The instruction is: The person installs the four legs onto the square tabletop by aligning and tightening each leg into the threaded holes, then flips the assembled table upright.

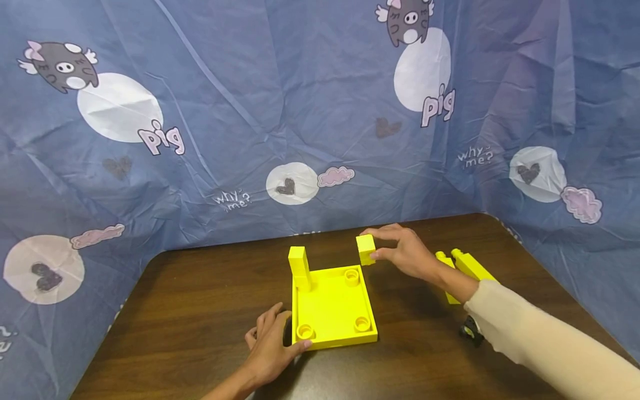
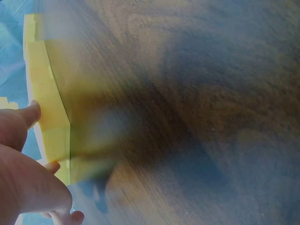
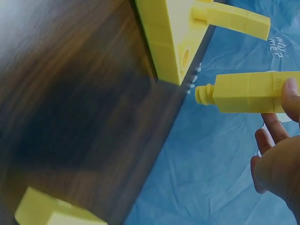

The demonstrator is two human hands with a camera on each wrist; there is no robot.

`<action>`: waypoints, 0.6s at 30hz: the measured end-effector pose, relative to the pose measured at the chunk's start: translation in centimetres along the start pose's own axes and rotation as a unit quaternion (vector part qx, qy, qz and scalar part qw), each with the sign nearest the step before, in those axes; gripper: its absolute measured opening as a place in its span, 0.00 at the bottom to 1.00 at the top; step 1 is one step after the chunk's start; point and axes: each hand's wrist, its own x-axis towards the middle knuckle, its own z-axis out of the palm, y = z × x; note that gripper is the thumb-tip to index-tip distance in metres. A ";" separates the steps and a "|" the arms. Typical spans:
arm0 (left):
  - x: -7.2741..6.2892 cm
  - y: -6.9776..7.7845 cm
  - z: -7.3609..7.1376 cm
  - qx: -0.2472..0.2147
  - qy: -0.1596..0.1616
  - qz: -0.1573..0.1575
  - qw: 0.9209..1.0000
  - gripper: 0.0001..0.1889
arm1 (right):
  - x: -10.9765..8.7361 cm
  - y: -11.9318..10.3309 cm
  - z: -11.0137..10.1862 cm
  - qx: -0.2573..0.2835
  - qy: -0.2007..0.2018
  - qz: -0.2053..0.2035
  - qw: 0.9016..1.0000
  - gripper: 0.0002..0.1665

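A square yellow base (image 1: 334, 305) with a raised rim lies on the table, with round sockets at three corners. At its far-left corner stands a yellow post (image 1: 299, 268). My left hand (image 1: 270, 347) holds the near-left corner of the base, thumb on the front edge and fingers along the left side. My right hand (image 1: 407, 253) pinches a second yellow post (image 3: 246, 93) between thumb and fingers, beyond the far-right corner of the base. Its ridged round peg points toward the base in the right wrist view. The post is held apart from the base.
Two more yellow posts with round pegs, a long one (image 1: 472, 265) and another (image 1: 448, 272), lie on the right, partly behind my right forearm. A dark wooden table (image 1: 190, 300) backs onto a blue patterned cloth (image 1: 225, 111). A small black device (image 1: 471, 330) shows below the right cuff.
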 end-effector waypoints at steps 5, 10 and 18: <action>0.0 0.0 0.0 0.001 -0.001 0.000 1.000 0.32 | 0.4 0.3 1.0 0.054 0.001 0.041 0.998 0.28; 0.0 0.0 0.0 -0.001 -0.004 0.003 1.000 0.34 | 0.6 0.7 1.9 0.099 0.000 0.064 0.993 0.28; 0.0 0.0 -0.1 -0.001 -0.007 0.001 1.000 0.34 | 0.8 1.1 2.9 0.130 0.001 0.085 0.988 0.29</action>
